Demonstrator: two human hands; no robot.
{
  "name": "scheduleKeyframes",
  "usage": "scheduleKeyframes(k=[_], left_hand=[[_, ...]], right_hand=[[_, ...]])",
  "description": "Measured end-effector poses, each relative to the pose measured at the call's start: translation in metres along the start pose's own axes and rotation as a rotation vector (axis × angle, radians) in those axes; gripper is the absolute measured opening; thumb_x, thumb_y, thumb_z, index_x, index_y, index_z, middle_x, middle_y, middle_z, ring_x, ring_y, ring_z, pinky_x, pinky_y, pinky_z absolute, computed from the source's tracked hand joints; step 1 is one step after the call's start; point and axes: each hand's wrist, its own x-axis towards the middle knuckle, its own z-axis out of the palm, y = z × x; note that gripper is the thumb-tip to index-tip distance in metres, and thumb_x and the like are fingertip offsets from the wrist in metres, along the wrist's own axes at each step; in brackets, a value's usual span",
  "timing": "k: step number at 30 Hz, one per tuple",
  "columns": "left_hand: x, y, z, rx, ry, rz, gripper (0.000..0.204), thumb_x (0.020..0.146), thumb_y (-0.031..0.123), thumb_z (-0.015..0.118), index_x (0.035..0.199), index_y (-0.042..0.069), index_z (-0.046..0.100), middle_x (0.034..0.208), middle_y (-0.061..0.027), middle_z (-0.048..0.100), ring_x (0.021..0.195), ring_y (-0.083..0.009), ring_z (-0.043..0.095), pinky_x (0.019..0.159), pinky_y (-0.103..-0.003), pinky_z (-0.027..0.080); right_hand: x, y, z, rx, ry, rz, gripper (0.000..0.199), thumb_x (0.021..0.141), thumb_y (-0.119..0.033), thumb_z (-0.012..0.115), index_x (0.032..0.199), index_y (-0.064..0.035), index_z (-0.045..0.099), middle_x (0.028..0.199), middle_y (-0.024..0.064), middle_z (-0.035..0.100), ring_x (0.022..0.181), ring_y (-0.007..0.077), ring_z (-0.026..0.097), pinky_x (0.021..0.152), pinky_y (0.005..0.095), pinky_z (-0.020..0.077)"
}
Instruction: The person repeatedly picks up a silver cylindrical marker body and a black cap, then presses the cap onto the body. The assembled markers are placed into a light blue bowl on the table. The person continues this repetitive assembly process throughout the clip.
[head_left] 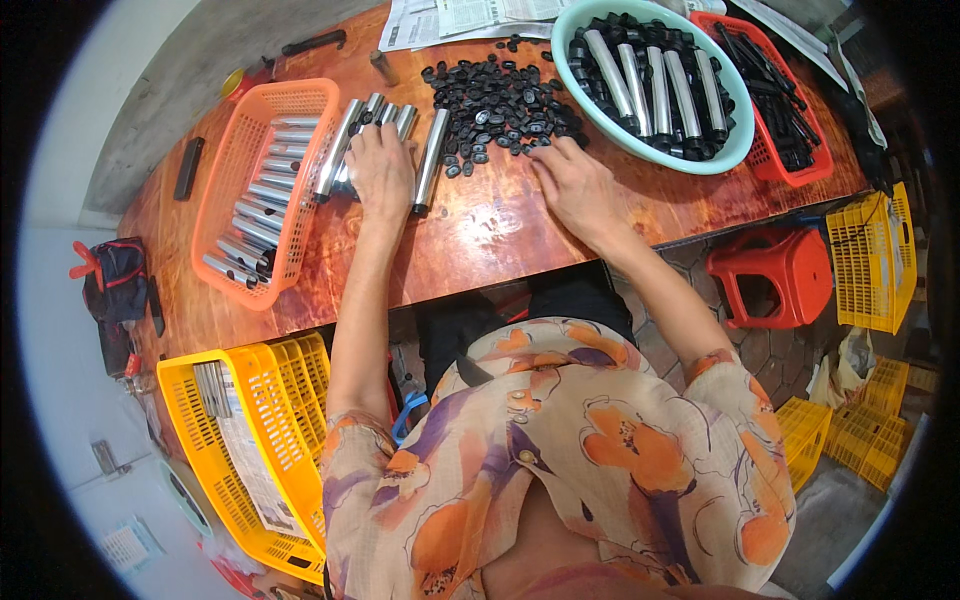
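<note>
Over a row of short silver metal tubes with black ends, my left hand (380, 172) has its fingers curled down around a tube. One tube (347, 150) lies to its left and another tube (431, 160) to its right. My right hand (582, 192) is bent at the near right edge of a spread pile of small black oval caps (490, 105). Its thumb and fingers are drawn together there, and what they hold, if anything, is hidden. An orange basket (208, 200) with several more tubes stands left of my left hand.
A pale green basin (738, 150) holds black parts with several tubes on top. Beside it stands a red basket (815, 170) of long black parts. Newspapers (410, 25) lie at the far edge. Below are a yellow crate (310, 400) and a red stool (795, 275).
</note>
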Motion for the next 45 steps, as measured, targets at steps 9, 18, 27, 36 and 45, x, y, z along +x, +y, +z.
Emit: scheduleKeyframes(k=[9, 18, 27, 36, 45], left_hand=[[-0.009, 0.028, -0.014, -0.253, -0.052, 0.086, 0.031, 0.078, 0.030, 0.072, 0.092, 0.007, 0.057, 0.086, -0.0110, 0.056, 0.082, -0.0294, 0.054, 0.071, -0.041, 0.042], [-0.020, 0.048, -0.019, -0.107, -0.133, 0.026, 0.031, 0.082, 0.018, 0.066, 0.104, 0.000, 0.055, 0.088, -0.0139, 0.055, 0.087, -0.0322, 0.053, 0.077, -0.043, 0.042], [-0.027, 0.054, -0.051, -1.564, -0.191, -0.708, 0.027, 0.099, 0.026, 0.047, 0.109, 0.001, 0.053, 0.080, -0.0052, 0.057, 0.063, -0.0140, 0.053, 0.056, -0.026, 0.044], [-0.042, 0.086, -0.078, -1.953, -0.253, -0.855, 0.022, 0.101, 0.024, 0.045, 0.109, 0.005, 0.052, 0.079, -0.0029, 0.059, 0.061, -0.0076, 0.054, 0.054, -0.021, 0.044], [-0.049, 0.104, -0.094, -1.857, -0.186, -0.802, 0.035, 0.102, 0.022, 0.043, 0.133, 0.005, 0.047, 0.079, 0.0037, 0.055, 0.062, -0.0015, 0.048, 0.053, -0.017, 0.041]], right_hand=[[0.023, -0.017, 0.061, 0.019, -0.051, -0.144, 0.017, 0.083, -0.012, 0.066, 0.097, -0.0048, 0.064, 0.089, 0.0102, 0.057, 0.078, 0.0297, 0.061, 0.068, 0.0379, 0.0503], [-0.002, -0.014, 0.049, 0.060, -0.082, -0.188, 0.014, 0.083, -0.006, 0.063, 0.096, -0.0009, 0.064, 0.085, 0.0144, 0.059, 0.078, 0.0341, 0.061, 0.070, 0.0405, 0.0510], [0.004, -0.021, 0.019, 1.081, -0.240, 0.748, 0.022, 0.094, -0.016, 0.060, 0.108, 0.0004, 0.065, 0.081, 0.0066, 0.066, 0.065, 0.0101, 0.060, 0.060, 0.0222, 0.0494], [0.017, -0.075, 0.004, 1.522, -0.053, 0.703, 0.017, 0.095, -0.012, 0.058, 0.106, -0.0014, 0.066, 0.068, -0.0020, 0.056, 0.053, 0.0052, 0.050, 0.046, 0.0203, 0.0427], [0.012, -0.090, 0.006, 1.327, 0.097, 0.617, 0.014, 0.092, -0.008, 0.062, 0.102, 0.0010, 0.061, 0.082, 0.0007, 0.064, 0.061, 0.0011, 0.055, 0.049, 0.0153, 0.0442]])
